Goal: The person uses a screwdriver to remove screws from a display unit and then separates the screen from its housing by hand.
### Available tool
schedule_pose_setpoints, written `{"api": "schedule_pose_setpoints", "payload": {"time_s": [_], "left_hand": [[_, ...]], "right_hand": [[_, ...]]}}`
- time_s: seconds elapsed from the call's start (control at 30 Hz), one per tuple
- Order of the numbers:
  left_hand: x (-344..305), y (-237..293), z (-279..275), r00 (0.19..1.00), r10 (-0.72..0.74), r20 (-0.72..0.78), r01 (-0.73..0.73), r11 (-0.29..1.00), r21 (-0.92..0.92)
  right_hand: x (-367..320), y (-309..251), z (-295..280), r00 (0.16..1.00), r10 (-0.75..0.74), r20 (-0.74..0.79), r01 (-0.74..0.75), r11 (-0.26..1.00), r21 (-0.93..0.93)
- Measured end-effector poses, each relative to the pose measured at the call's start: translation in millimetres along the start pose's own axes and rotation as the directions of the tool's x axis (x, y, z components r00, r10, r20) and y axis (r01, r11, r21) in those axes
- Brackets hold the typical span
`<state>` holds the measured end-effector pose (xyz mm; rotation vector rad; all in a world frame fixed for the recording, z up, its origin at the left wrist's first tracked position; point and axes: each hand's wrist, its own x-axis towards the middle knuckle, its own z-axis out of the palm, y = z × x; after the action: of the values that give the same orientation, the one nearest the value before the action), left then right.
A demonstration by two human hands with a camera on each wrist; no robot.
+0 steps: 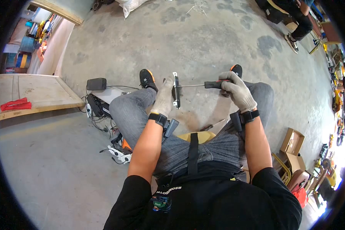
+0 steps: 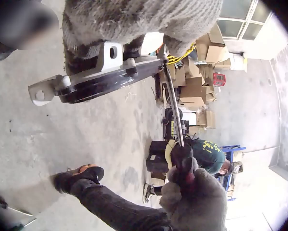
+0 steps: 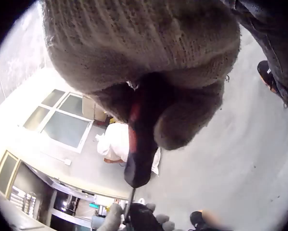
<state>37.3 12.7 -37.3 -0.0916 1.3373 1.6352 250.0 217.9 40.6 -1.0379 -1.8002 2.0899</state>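
Note:
My left hand (image 1: 164, 97), in a pale knitted glove, holds a narrow black bar-shaped part (image 1: 176, 96) with light metal tabs along it. Two tabs with holes show close up in the left wrist view, where the glove covers part of the bar (image 2: 100, 86). My right hand (image 1: 239, 93), also gloved, grips a screwdriver (image 1: 212, 84) by its black and red handle. Its long metal shaft (image 2: 174, 106) runs across to the bar, and its tip overlaps the bar's edge. Both hands are above the floor between my knees.
A second screwdriver (image 1: 207, 127) lies on the floor between my legs. To the left are a wooden panel (image 1: 38, 90) with red strips (image 1: 16, 104) on it, a black box (image 1: 96, 84) and tangled cables. A cardboard box (image 1: 293, 142) stands right; another person (image 1: 304, 25) sits beyond.

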Motion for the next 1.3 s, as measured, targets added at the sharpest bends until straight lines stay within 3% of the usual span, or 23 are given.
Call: {"api": "schedule_pose_setpoints", "payload": {"time_s": [0.13, 0.2, 0.33, 0.4, 0.53, 0.6, 0.63, 0.7, 0.77, 0.87, 1.0, 1.07, 1.2, 1.3], "left_hand": [[-1, 1, 1, 1.0, 0.006, -0.011, -0.005, 0.999, 0.045], [-4, 3, 2, 1.0, 0.017, 0.003, -0.017, 0.999, 0.043], [-10, 9, 10, 1.0, 0.023, -0.02, -0.021, 0.996, 0.091], [-9, 8, 9, 0.999, 0.02, -0.026, -0.018, 0.996, 0.092], [-8, 8, 10, 0.999, 0.009, -0.051, -0.005, 0.997, 0.077], [-11, 10, 11, 0.998, 0.015, -0.058, -0.011, 0.998, 0.069], [-12, 11, 11, 0.998, 0.023, -0.062, -0.019, 0.998, 0.061], [-11, 9, 7, 0.999, 0.021, -0.05, -0.019, 0.999, 0.046], [-8, 7, 5, 0.999, 0.023, -0.036, -0.022, 0.999, 0.027], [-10, 10, 10, 0.999, 0.025, -0.048, -0.024, 0.999, 0.029], [-9, 10, 10, 0.998, 0.018, -0.056, -0.015, 0.998, 0.055], [-9, 10, 9, 0.998, 0.004, -0.058, -0.001, 0.999, 0.05], [-13, 13, 14, 0.997, 0.003, -0.071, 0.003, 0.997, 0.08], [-11, 10, 12, 0.997, 0.003, -0.071, 0.002, 0.998, 0.062]], "right_hand": [[-7, -14, 7, 0.998, 0.043, -0.036, -0.043, 0.999, -0.017], [-7, -21, 6, 0.958, 0.286, -0.021, -0.286, 0.948, -0.142], [-10, -21, 5, 0.981, 0.196, 0.0, -0.194, 0.971, -0.143], [-6, -7, 1, 1.0, -0.022, 0.02, 0.024, 0.996, -0.087], [-7, -9, 4, 0.999, -0.037, 0.02, 0.038, 0.997, -0.072], [-11, -18, 14, 0.993, 0.116, -0.014, -0.116, 0.983, -0.142], [-11, -17, 11, 0.993, 0.117, -0.018, -0.118, 0.983, -0.142], [-9, -15, 1, 0.951, 0.299, 0.08, -0.283, 0.945, -0.165], [-9, -17, -1, 0.958, 0.272, 0.088, -0.252, 0.949, -0.188], [-6, 0, -1, 1.0, 0.014, 0.019, -0.011, 0.988, -0.153], [-10, -8, 4, 1.0, 0.003, 0.007, -0.002, 0.997, -0.075], [-12, -20, 7, 0.982, 0.187, 0.033, -0.188, 0.98, 0.066], [-9, -17, -2, 0.977, 0.193, 0.088, -0.187, 0.98, -0.071], [-4, 2, -4, 0.996, 0.068, 0.051, -0.073, 0.994, 0.086]]}}
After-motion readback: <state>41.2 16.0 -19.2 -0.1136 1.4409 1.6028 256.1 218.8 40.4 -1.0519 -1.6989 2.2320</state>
